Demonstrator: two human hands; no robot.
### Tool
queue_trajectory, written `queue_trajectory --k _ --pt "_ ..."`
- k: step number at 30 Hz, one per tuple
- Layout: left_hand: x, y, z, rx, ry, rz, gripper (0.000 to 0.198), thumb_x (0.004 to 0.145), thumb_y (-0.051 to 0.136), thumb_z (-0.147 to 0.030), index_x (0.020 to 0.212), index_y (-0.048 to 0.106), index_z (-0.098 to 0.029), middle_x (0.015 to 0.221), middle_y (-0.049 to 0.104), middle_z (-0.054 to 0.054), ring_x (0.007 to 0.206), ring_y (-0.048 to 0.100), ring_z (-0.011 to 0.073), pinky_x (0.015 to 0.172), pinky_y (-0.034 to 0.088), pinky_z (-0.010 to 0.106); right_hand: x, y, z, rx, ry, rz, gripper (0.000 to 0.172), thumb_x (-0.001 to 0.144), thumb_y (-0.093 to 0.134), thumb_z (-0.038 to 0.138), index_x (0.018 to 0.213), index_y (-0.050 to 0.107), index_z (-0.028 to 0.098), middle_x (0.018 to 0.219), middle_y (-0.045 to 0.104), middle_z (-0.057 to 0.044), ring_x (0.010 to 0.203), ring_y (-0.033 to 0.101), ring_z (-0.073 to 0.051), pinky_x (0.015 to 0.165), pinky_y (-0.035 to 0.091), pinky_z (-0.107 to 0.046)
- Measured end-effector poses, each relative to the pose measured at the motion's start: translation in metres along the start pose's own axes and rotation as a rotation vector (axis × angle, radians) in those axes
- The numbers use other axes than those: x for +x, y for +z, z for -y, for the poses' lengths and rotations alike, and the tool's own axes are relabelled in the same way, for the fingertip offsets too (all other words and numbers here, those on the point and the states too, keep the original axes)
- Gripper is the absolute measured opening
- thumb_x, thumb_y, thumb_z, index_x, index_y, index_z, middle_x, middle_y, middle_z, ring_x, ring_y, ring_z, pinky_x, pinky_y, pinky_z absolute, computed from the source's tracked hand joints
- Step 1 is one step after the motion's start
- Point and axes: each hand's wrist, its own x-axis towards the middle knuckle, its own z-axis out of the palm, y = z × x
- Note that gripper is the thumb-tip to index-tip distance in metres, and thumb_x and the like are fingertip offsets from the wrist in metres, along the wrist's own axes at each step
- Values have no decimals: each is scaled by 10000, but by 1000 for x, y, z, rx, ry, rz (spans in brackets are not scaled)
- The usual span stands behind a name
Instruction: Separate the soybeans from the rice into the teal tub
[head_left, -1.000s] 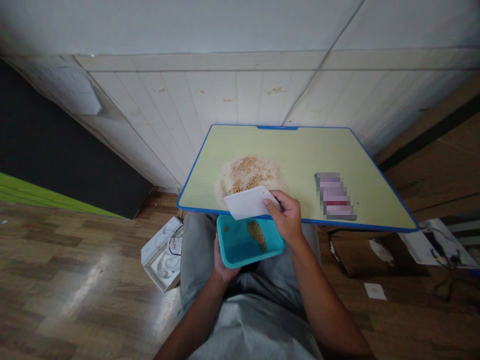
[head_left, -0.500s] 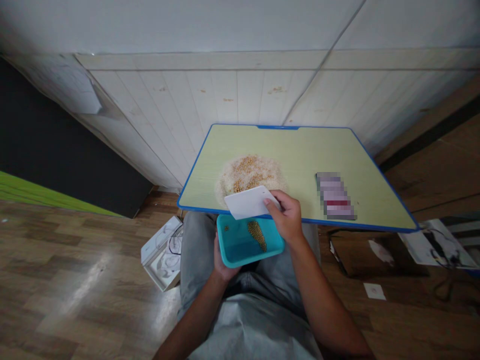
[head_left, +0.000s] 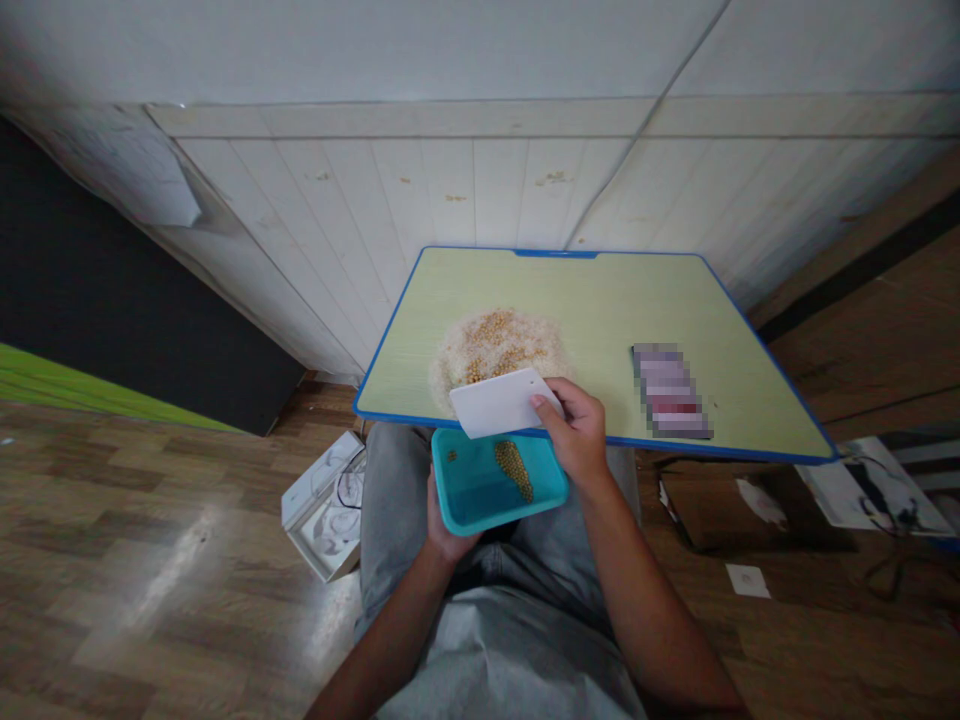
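Note:
My left hand [head_left: 446, 520] grips a turquoise plastic container [head_left: 469, 500] by its left side, just below the table's front edge. Inside the container lies a strip of yellowish beans [head_left: 514, 470], with a small cluster apart at the left. Between thumb and fingers, my right hand [head_left: 577, 430] pinches a white card [head_left: 499, 402] with a small hole near one corner. The card is tilted over the table edge and the container's back rim. Behind it, a pile of white rice [head_left: 551, 345] with yellow beans [head_left: 491, 326] scattered on top spreads over the table [head_left: 615, 300].
A phone [head_left: 670, 392], its screen blurred out, lies on the table's right. An opened white box [head_left: 326, 505] with a cable stands on the floor at left. At right are a brown box [head_left: 720, 510] and a small white paper [head_left: 748, 580]. A wall [head_left: 450, 190] closes the back.
My right hand and the card have shifted very slightly to the right and up. The container and my left hand stay almost where they were.

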Motion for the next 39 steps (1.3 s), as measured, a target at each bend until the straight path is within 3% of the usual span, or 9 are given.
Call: queue_trajectory --k 6,9,12,21,28,33,39 --pt "1 -2 -3 -125 -77 45 645 1124 326 -614 1335 806 -237 1510 797 51 1632 546 374 1382 405 598 6 -5 -1 31 24 -75 321 885 827 542 913 821 222 823 783 -19 768 687 -218 679 549 -305" --pt "3 -9 -3 -109 -98 44 621 1104 373 -618 1420 763 -251 1607 733 44 1670 499 344 1429 301 605 16 -15 -2 12 -24 -144 307 880 840 525 930 829 222 868 798 -27 816 708 -228 722 564 -318" --pt "3 -13 -2 -108 -98 30 613 1091 388 -651 1394 782 -292 1577 758 21 1681 481 341 1447 251 599 29 -26 -6 31 -81 -235 263 852 870 480 906 836 225 853 792 -20 800 688 -213 713 543 -303" --pt "-5 -1 -3 -107 -108 75 759 1113 253 -716 1131 885 -297 1325 879 -19 1635 541 363 1405 369 594 36 -33 -26 29 -48 -336 321 846 872 512 949 833 210 895 805 -34 816 692 -211 733 544 -306" --pt "-14 11 -6 -128 -103 81 681 1110 330 -703 1204 874 -304 1413 844 -24 1650 527 347 1372 450 603 37 -34 -25 31 -59 -361 377 837 889 558 962 840 206 900 806 -34 824 703 -215 737 559 -310" --pt "-17 20 -8 -95 -100 114 692 1093 351 -709 1370 833 -297 1431 833 -39 1704 442 367 1391 426 599 36 -34 -26 15 -80 -384 356 854 884 537 977 851 204 897 805 -34 814 696 -209 741 550 -312" --pt "-16 21 -9 -86 -96 147 699 1096 326 -705 1317 850 -300 1439 830 -34 1692 463 364 1384 437 607 37 -33 -27 27 -119 -435 326 863 878 502 992 851 204 918 812 -37 841 710 -213 777 562 -321"
